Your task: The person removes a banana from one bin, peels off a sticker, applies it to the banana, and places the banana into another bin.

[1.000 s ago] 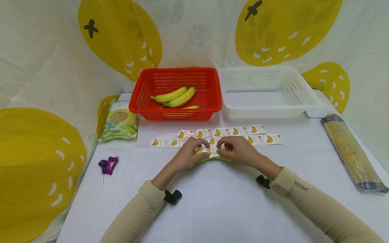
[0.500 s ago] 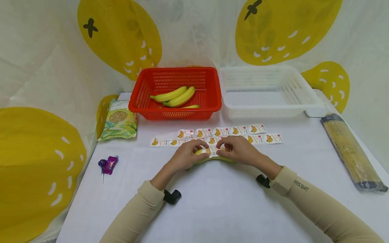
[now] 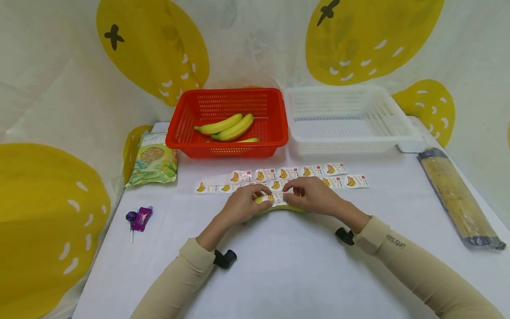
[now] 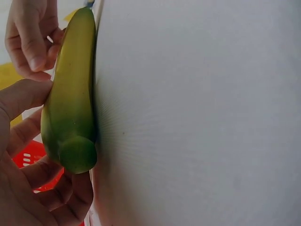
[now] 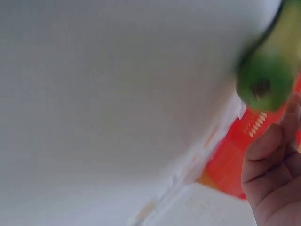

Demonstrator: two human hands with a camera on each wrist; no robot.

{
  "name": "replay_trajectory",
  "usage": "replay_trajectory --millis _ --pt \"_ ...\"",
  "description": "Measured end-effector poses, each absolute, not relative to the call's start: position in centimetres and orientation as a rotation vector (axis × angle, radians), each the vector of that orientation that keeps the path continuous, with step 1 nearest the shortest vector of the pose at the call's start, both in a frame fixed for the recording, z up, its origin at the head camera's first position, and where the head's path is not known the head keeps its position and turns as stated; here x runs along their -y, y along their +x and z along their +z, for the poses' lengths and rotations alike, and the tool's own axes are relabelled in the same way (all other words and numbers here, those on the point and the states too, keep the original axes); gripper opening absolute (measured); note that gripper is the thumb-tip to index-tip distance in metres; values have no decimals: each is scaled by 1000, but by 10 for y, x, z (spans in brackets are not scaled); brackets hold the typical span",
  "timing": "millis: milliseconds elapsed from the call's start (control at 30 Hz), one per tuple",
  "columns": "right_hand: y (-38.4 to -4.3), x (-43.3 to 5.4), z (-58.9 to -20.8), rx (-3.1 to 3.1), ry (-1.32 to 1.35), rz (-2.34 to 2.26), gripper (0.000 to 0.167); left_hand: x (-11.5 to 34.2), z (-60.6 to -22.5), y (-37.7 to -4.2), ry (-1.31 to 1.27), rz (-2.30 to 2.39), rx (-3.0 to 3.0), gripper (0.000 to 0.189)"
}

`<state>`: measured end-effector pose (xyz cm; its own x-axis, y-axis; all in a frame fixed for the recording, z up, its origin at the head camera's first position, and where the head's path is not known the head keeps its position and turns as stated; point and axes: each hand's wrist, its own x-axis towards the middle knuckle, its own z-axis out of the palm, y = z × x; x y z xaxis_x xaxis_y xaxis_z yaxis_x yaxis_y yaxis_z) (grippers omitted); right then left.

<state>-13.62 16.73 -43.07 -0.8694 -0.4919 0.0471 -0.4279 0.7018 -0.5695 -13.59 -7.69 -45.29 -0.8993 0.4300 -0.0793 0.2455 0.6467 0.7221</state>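
A yellow banana (image 3: 292, 208) with green ends lies crosswise on the white table, in front of the rows of stickers. On its upper side is a white sticker (image 3: 277, 199) with a printed banana picture. My left hand (image 3: 244, 204) holds the banana's left part, thumb and curled fingers against it; the left wrist view shows the thumb by the banana's edge (image 4: 70, 89) and fingers behind it. At the sticker's right edge, my right hand (image 3: 314, 195) pinches with thumb and forefinger. The right wrist view shows curled fingers (image 5: 268, 146) beside the banana's green tip (image 5: 265, 82).
Two rows of banana stickers (image 3: 357, 181) lie behind the hands. A red basket (image 3: 227, 145) with several bananas (image 3: 235, 128) stands beside a white basket (image 3: 350, 139). A snack bag (image 3: 153, 159) and purple candies (image 3: 141, 218) are at left, a noodle pack (image 3: 460, 199) at right.
Both hands stay at nearly the same place on the banana and sticker. The sticker now lies flatter along the banana. The head view has shifted slightly.
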Motion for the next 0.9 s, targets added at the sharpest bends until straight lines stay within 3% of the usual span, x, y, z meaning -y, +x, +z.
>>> replay_trajectory --millis 267,533,700,900 --pt "-161 -217 -381 -2957 -529 -879 26 80 -449 -131 524 1080 -2633 25" --pt "-201 -324 -326 -3129 -17 -735 50 86 -447 -129 479 1098 -2641 23" --pt "-206 -393 -327 -3049 431 -717 66 84 -447 -130 492 1119 -2620 25" --pt "-192 -433 -349 -2873 617 -767 82 78 -450 -130 517 1164 -2584 25"
